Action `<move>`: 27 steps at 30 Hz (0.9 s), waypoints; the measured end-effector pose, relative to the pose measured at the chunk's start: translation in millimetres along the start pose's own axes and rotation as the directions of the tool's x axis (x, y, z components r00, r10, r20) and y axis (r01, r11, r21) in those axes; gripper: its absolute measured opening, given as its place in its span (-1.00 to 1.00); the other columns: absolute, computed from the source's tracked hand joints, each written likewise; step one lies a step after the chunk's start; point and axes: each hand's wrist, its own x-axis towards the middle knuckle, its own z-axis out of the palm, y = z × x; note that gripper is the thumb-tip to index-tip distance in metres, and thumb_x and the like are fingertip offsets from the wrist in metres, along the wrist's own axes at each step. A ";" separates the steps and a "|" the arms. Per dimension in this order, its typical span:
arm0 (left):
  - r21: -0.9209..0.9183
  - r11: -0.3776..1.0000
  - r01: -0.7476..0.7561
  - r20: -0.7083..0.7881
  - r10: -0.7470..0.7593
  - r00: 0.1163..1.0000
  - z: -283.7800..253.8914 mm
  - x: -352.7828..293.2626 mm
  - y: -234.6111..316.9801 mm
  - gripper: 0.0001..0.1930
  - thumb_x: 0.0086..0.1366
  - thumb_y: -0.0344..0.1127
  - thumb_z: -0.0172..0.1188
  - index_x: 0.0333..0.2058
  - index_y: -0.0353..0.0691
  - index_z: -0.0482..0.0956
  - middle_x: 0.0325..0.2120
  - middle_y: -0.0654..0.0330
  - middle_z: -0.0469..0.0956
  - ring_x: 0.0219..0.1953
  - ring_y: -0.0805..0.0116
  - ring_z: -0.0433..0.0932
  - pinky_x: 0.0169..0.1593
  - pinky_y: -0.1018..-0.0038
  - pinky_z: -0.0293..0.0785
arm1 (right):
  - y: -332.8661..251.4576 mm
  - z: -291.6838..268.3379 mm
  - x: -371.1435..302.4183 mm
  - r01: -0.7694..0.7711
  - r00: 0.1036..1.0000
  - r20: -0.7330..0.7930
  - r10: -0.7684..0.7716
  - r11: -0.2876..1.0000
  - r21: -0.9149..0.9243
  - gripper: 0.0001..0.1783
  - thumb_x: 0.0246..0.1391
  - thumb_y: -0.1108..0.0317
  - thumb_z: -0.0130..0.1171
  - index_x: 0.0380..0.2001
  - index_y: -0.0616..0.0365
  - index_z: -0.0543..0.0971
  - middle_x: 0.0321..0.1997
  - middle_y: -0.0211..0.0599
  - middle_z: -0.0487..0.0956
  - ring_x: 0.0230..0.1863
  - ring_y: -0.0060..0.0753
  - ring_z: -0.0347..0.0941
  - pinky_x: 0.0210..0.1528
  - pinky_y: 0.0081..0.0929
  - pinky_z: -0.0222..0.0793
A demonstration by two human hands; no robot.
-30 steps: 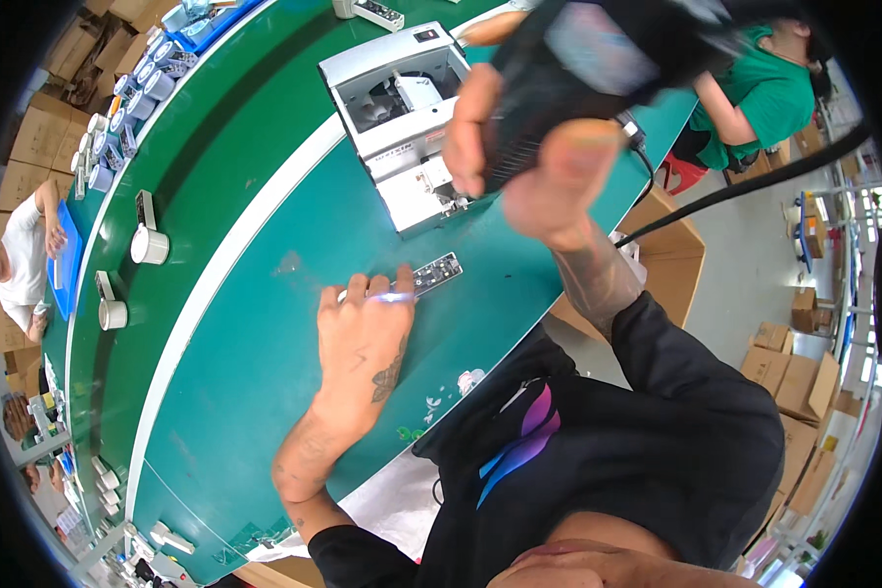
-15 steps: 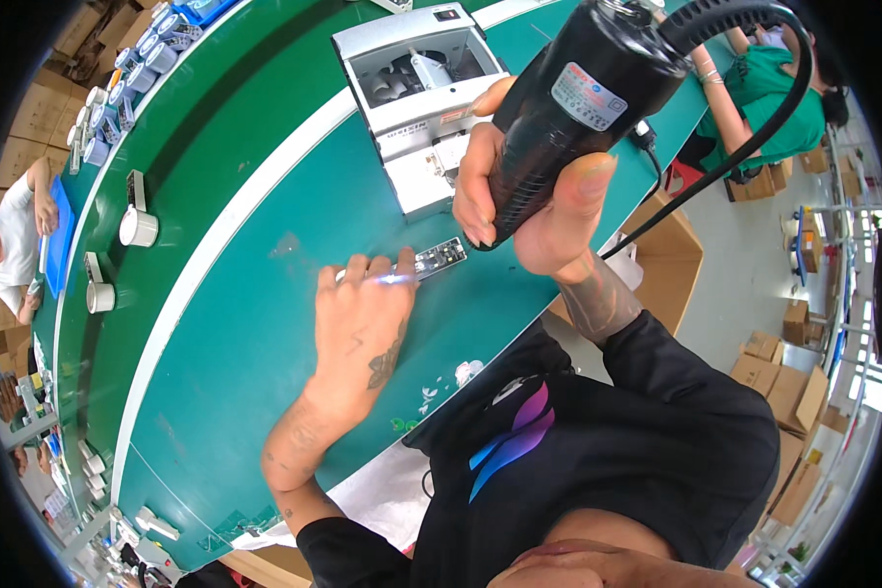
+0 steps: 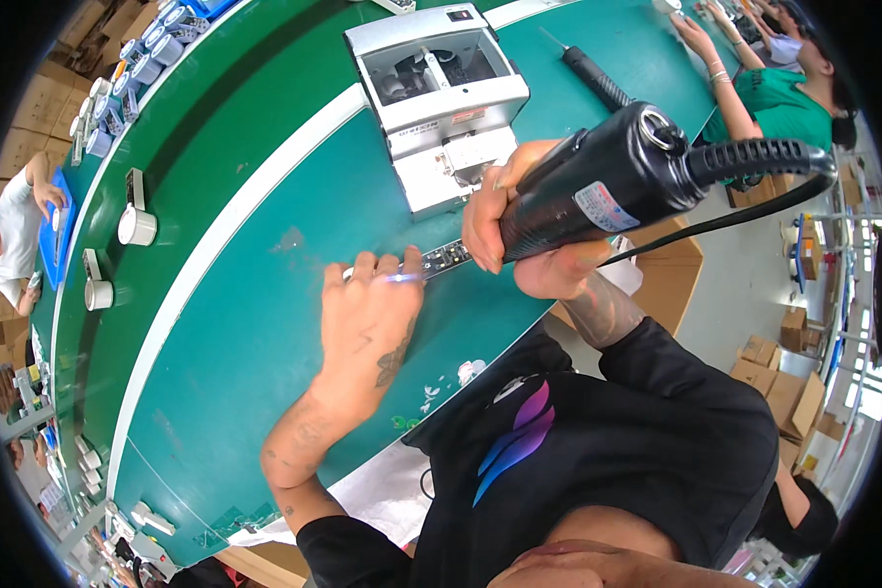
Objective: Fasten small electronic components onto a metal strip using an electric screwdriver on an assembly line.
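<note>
My right hand (image 3: 549, 230) is wrapped round a thick black electric screwdriver (image 3: 598, 186), which is tilted with its cable end up to the right. Its tip is hidden behind the fingers, close to the end of a narrow circuit board (image 3: 448, 258). My left hand (image 3: 370, 318) lies palm down on the green table, its fingers bent over the other end of the narrow piece that carries the board and pressing on it. A bright glint shows at those fingers. Beyond my right hand stands a grey box-shaped machine with a window (image 3: 441, 108), probably a screw feeder.
Another black screwdriver (image 3: 596, 78) lies at the far right. White cups with handles (image 3: 137, 227) sit on the darker green strip to the left; several more crowd the far left. One person in green (image 3: 784, 103) works at right, another in white (image 3: 15, 235) at left. Cardboard boxes (image 3: 779, 392) stand at right.
My right hand has lowered and tilted the screwdriver, bringing it over the board's end. The other screwdriver behind has come into view. My left hand stays on the piece.
</note>
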 end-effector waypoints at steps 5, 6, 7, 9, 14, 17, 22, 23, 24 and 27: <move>0.034 0.999 -0.033 0.024 0.032 0.999 -3.2 2.5 -0.6 -0.58 0.10 -0.40 0.22 -0.01 -0.31 0.56 -0.37 0.13 0.59 -0.23 0.23 0.58 -0.14 0.24 0.42 | 0.7 -2.8 -6.4 0.028 0.999 0.037 -0.026 0.998 -0.056 0.01 -0.20 -0.61 0.19 -0.07 0.15 0.32 -0.64 -0.33 0.39 -0.69 -0.44 0.35 -0.66 -0.50 0.31; 0.036 0.999 -0.037 0.019 0.036 0.999 -2.8 2.7 -1.1 -0.58 0.10 -0.40 0.22 -0.01 -0.31 0.56 -0.37 0.13 0.59 -0.23 0.23 0.58 -0.14 0.24 0.42 | -10.6 -5.6 -2.7 -0.007 0.993 0.115 0.023 0.991 -0.137 0.01 -0.20 -0.59 0.23 -0.07 0.16 0.33 -0.63 -0.30 0.40 -0.69 -0.41 0.34 -0.65 -0.48 0.32; 0.043 0.998 -0.044 0.013 0.044 0.999 -0.9 2.0 -1.7 -0.59 0.10 -0.40 0.22 -0.02 -0.30 0.57 -0.38 0.13 0.59 -0.23 0.23 0.58 -0.15 0.25 0.43 | -16.5 -15.1 -0.3 -0.062 0.964 0.251 0.086 0.993 -0.102 0.03 -0.20 -0.61 0.21 -0.05 0.17 0.34 -0.59 -0.25 0.44 -0.70 -0.39 0.32 -0.65 -0.46 0.31; 0.060 0.997 -0.054 0.002 0.054 0.999 5.2 2.6 -3.4 -0.59 0.10 -0.40 0.22 -0.03 -0.29 0.58 -0.39 0.14 0.59 -0.24 0.24 0.59 -0.16 0.25 0.44 | -6.3 -15.9 8.0 0.151 0.945 0.247 -0.215 0.956 0.253 0.09 -0.19 -0.66 0.12 0.00 0.17 0.35 -0.56 -0.24 0.44 -0.70 -0.40 0.32 -0.65 -0.44 0.30; 0.081 0.995 -0.051 -0.025 0.054 0.998 10.7 3.9 13.1 -0.67 0.15 -0.34 0.22 -0.08 -0.24 0.63 -0.42 0.16 0.58 -0.25 0.26 0.59 -0.19 0.27 0.47 | -49.7 -2.4 33.4 0.197 0.968 -0.161 -0.193 0.980 0.011 0.16 -0.16 -0.82 -0.28 -0.24 0.26 0.41 -0.65 -0.38 0.39 -0.69 -0.49 0.35 -0.61 -0.52 0.33; 0.039 0.998 -0.051 -0.056 0.053 0.997 8.0 5.6 10.6 -0.60 0.21 -0.15 0.31 -0.01 -0.18 0.61 -0.40 0.23 0.58 -0.28 0.26 0.57 -0.27 0.32 0.43 | -28.5 6.2 61.9 0.416 0.889 -0.086 -0.450 0.871 -0.260 -0.26 0.27 -0.29 0.01 -0.10 0.34 0.40 -0.62 -0.31 0.47 -0.72 -0.62 0.31 -0.66 -0.64 0.22; -0.018 0.999 0.041 -0.085 -0.042 0.996 -25.2 -13.5 5.6 -0.44 0.14 -0.07 0.36 0.09 -0.18 0.54 -0.35 0.19 0.61 -0.20 0.21 0.58 -0.15 0.32 0.44 | -11.0 4.4 59.7 0.262 0.946 -0.158 -0.282 0.955 -0.139 -0.16 0.15 -0.20 0.24 0.11 0.39 0.33 -0.55 -0.15 0.51 -0.65 -0.51 0.43 -0.65 -0.63 0.33; 0.035 0.996 0.083 -0.049 -0.081 0.995 -29.4 -16.5 2.3 -0.38 0.11 -0.04 0.39 0.12 -0.19 0.53 -0.35 0.17 0.61 -0.18 0.20 0.58 -0.11 0.31 0.44 | -11.7 2.7 60.1 0.258 0.954 -0.116 -0.276 0.955 -0.145 -0.14 0.17 -0.24 0.20 0.13 0.39 0.31 -0.54 -0.15 0.51 -0.65 -0.52 0.42 -0.65 -0.62 0.33; 0.035 0.996 0.083 -0.046 -0.081 0.996 -33.0 -17.7 -0.3 -0.38 0.11 -0.04 0.39 0.12 -0.19 0.53 -0.35 0.17 0.61 -0.18 0.20 0.58 -0.11 0.31 0.44 | -12.8 3.9 68.3 0.413 0.906 -0.012 -0.423 0.889 -0.196 -0.46 0.35 -0.01 0.06 -0.02 0.36 0.37 -0.61 -0.29 0.49 -0.74 -0.65 0.29 -0.69 -0.67 0.18; 0.012 0.989 0.148 0.117 -0.148 0.982 -36.5 -22.4 -7.3 -0.33 0.08 -0.02 0.41 0.12 -0.22 0.51 -0.34 0.13 0.62 -0.19 0.18 0.59 -0.06 0.29 0.42 | -3.9 5.5 55.3 0.373 0.927 0.023 -0.373 0.918 -0.138 -0.45 0.36 -0.01 0.05 0.03 0.34 0.34 -0.61 -0.30 0.48 -0.73 -0.66 0.29 -0.69 -0.66 0.17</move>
